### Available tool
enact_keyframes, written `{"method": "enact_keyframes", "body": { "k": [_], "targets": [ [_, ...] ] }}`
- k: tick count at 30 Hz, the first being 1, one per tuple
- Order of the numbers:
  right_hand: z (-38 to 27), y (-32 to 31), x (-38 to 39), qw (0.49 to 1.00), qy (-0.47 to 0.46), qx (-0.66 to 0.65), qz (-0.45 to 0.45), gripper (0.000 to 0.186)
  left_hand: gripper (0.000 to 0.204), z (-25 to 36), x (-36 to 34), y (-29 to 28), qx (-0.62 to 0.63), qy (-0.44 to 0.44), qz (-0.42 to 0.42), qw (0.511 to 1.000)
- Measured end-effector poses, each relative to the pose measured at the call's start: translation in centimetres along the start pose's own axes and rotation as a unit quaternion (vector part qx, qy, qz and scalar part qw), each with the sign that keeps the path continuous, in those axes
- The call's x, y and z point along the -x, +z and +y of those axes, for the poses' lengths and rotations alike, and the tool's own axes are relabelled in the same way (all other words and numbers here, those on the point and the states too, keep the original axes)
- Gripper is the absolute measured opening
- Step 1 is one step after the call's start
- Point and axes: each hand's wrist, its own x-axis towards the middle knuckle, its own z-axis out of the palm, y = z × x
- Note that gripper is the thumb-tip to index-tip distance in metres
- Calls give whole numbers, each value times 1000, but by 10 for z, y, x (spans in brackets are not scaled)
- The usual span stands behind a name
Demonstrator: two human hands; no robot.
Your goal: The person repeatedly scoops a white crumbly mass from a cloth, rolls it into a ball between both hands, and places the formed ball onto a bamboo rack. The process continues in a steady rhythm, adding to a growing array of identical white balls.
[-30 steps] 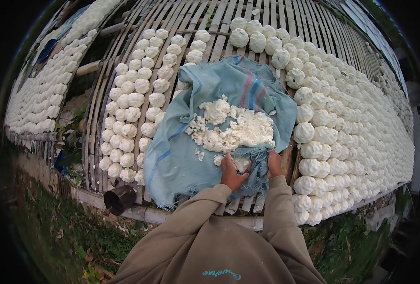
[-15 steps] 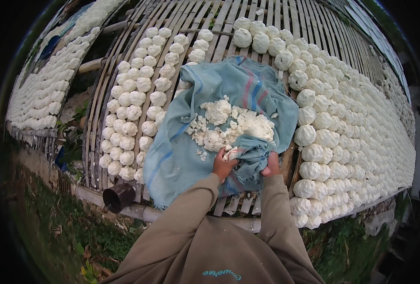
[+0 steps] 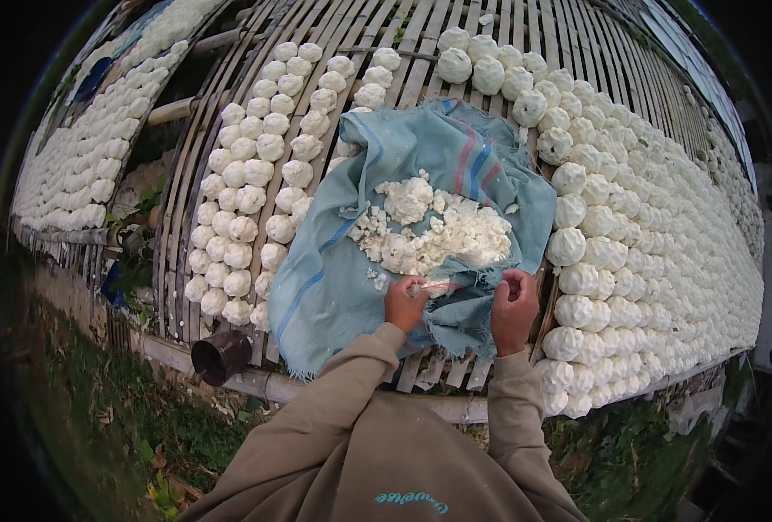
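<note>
A blue-green cloth [image 3: 316,283] with blue and pink stripes and frayed edges lies spread over bamboo slats in front of me. On it rests a heap of crumbly, moist-looking white mass [image 3: 464,233], with one larger clump at its far left. My left hand [image 3: 406,304] is closed in a pinch on the near edge of the cloth, just below the heap. At the cloth's near right side, my right hand [image 3: 514,311] has its fingers curled together on the cloth edge; its fingertips are partly hidden. Between my hands the near part of the cloth hangs in folds.
Rows of white rounded lumps [image 3: 251,174] sit left of the cloth, and many more lumps [image 3: 603,252] cover the slatted bamboo rack [image 3: 525,26] on the right. A dark cylindrical container [image 3: 220,357] stands at the near left edge. Another rack [image 3: 81,178] bears lumps at far left.
My right hand has come up and slightly right, and the bunched cloth flap has dropped from over the heap's near edge. My left hand keeps its pinch, a little lower.
</note>
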Motion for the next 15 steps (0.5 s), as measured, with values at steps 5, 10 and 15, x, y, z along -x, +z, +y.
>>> {"method": "enact_keyframes", "body": {
  "k": [5, 10, 15],
  "targets": [
    [15, 63, 26, 949, 227, 81, -203, 39, 20, 13, 19, 2, 1, 48, 21, 999],
    [51, 98, 8, 945, 282, -27, -163, 40, 23, 42, 52, -4, 6, 100, -32, 994],
    [46, 77, 2, 841, 421, -312, -138, 31, 21, 60, 77, 2, 23, 139, -88, 986]
  ]
}}
